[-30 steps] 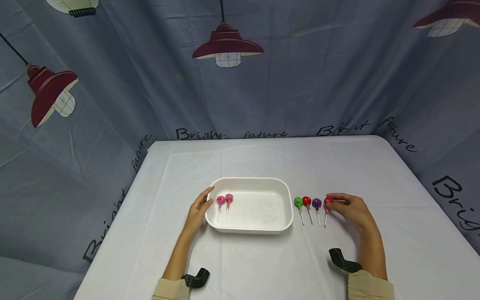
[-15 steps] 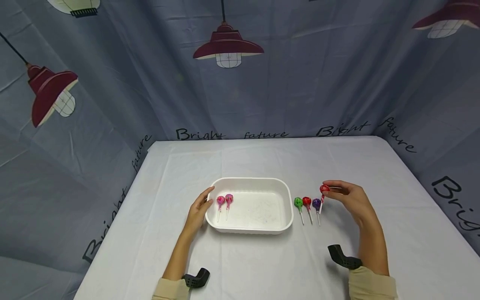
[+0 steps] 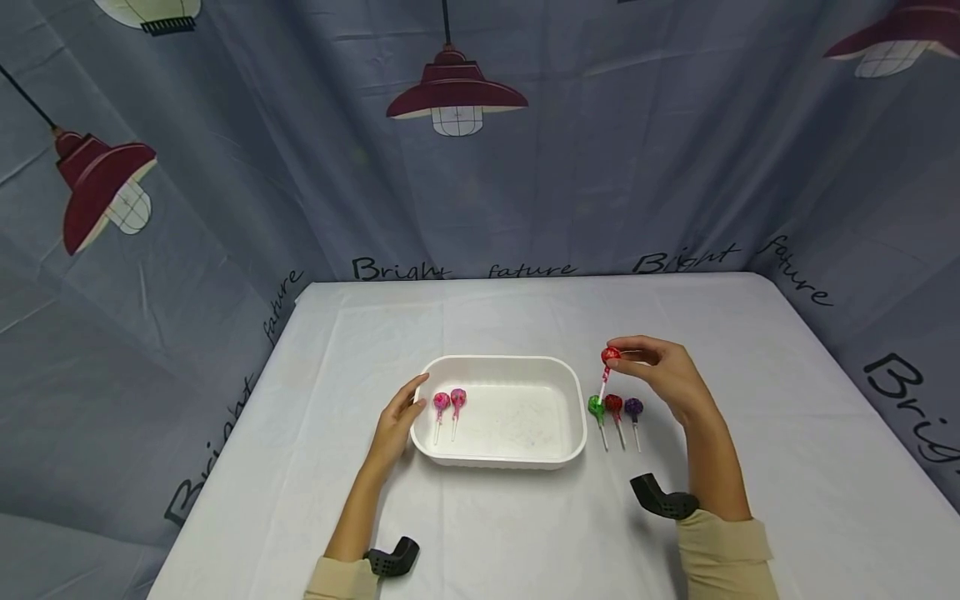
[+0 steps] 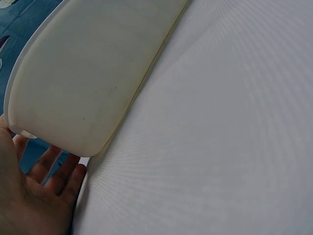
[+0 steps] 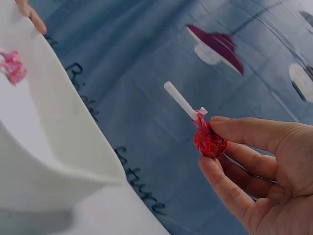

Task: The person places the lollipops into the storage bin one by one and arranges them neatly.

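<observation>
My right hand [image 3: 660, 371] pinches a red lollipop [image 3: 611, 356] by its wrapped head between thumb and fingertips, raised above the table. In the right wrist view the white stick [image 5: 180, 100] points up and left, away from the fingers. Below it lie a green lollipop [image 3: 596, 406], another red lollipop [image 3: 614, 404] and a purple lollipop [image 3: 633, 407] in a row. My left hand [image 3: 393, 425] touches the left end of a white tray [image 3: 498, 460], its fairly straight fingers [image 4: 46, 164] against the rim and end wall. Two pink lollipops [image 3: 442, 402] lie inside the tray's left part.
A white cloth covers the table [image 3: 517, 317]. Behind it hangs a grey-blue curtain [image 3: 600, 167] printed with red lamps and lettering. Each wrist wears a black camera mount [image 3: 663, 497]. The tray's right rim stands just left of the lollipop row.
My right hand has lifted the rightmost red lollipop from the row and carried it up and left, over the other lollipops. The left hand and tray have stayed put.
</observation>
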A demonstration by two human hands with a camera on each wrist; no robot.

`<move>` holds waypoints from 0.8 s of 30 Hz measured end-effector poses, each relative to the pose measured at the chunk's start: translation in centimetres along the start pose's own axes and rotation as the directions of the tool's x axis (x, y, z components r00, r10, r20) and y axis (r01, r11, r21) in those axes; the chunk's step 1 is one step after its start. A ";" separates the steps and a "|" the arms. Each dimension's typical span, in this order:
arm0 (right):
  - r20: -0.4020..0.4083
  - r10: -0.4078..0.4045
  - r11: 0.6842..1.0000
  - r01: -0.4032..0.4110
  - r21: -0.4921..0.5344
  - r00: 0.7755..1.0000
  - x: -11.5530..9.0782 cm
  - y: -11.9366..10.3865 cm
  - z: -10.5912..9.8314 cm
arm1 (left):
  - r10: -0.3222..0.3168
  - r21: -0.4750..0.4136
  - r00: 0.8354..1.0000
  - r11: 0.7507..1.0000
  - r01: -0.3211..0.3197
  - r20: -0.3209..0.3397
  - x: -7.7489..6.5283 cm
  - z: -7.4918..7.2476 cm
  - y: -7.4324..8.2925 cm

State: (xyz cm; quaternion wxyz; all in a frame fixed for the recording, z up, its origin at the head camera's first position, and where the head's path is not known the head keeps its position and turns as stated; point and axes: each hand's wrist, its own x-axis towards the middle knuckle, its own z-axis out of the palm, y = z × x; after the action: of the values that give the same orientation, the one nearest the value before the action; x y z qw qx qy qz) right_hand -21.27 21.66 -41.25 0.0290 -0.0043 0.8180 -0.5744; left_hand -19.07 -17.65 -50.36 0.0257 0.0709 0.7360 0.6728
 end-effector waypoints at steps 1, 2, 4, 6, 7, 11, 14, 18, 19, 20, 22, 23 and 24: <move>0.007 -0.008 1.000 0.008 -0.003 1.000 0.2 -0.2 0.3 | -0.002 0.002 1.000 1.000 0.002 -0.006 0.1 -0.1 -0.3; 0.026 -0.015 1.000 0.015 -0.001 1.000 0.3 -0.5 0.7 | -0.003 0.006 1.000 1.000 0.003 -0.014 0.2 -0.1 -0.7; 0.037 -0.038 0.999 0.039 -0.006 0.999 0.6 -1.1 1.5 | -0.006 0.015 1.000 1.000 0.006 -0.029 0.4 -0.2 -1.4; 0.057 -0.061 0.998 0.062 -0.006 0.996 0.8 -1.6 2.3 | 0.000 0.025 0.999 1.000 0.001 -0.036 0.5 -0.2 -1.7; 0.064 -0.067 0.998 0.067 -0.011 0.996 0.9 -1.8 2.7 | 0.002 0.028 0.999 1.000 -0.001 -0.038 0.5 -0.2 -1.8; 0.094 -0.052 0.999 0.053 0.000 0.994 1.2 -2.3 4.2 | 0.009 0.027 0.999 1.000 -0.008 -0.038 0.5 -0.1 -1.8; 0.117 -0.037 0.999 0.036 0.014 0.992 1.6 -2.5 5.3 | -0.004 0.020 0.999 1.000 0.005 -0.033 0.4 -0.1 -1.5; 0.146 -0.042 0.999 0.038 0.029 0.988 1.9 -2.8 6.5 | -0.021 0.021 1.000 1.000 0.021 -0.010 0.0 0.0 -0.1; 0.148 -0.048 0.999 0.044 0.026 0.988 1.9 -2.9 6.7 | -0.022 0.023 1.000 0.999 0.022 -0.004 -0.1 0.0 0.4; 0.154 -0.057 0.998 0.053 0.026 0.986 2.0 -3.0 7.0 | -0.021 0.027 1.000 0.999 0.020 0.000 -0.3 0.1 0.8; 0.164 -0.070 0.998 0.067 0.024 0.984 2.1 -3.1 7.5 | -0.019 0.033 1.000 0.999 0.019 0.003 -0.5 0.2 1.4; 0.168 -0.071 0.997 0.069 0.016 0.983 2.2 -3.2 7.7 | -0.021 0.030 1.000 0.999 0.021 0.003 -0.6 0.2 1.5; 0.174 -0.078 0.997 0.076 0.017 0.982 2.1 -3.5 8.0 | -0.020 0.028 1.000 0.999 0.020 0.002 -0.6 0.2 1.5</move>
State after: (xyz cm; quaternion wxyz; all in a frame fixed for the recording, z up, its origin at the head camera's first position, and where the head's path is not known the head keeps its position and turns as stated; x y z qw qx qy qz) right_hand -23.03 12.85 -40.73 0.0785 -0.0860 0.8085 -0.5768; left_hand -18.36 -17.42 -48.89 0.0323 0.0644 0.7461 0.6619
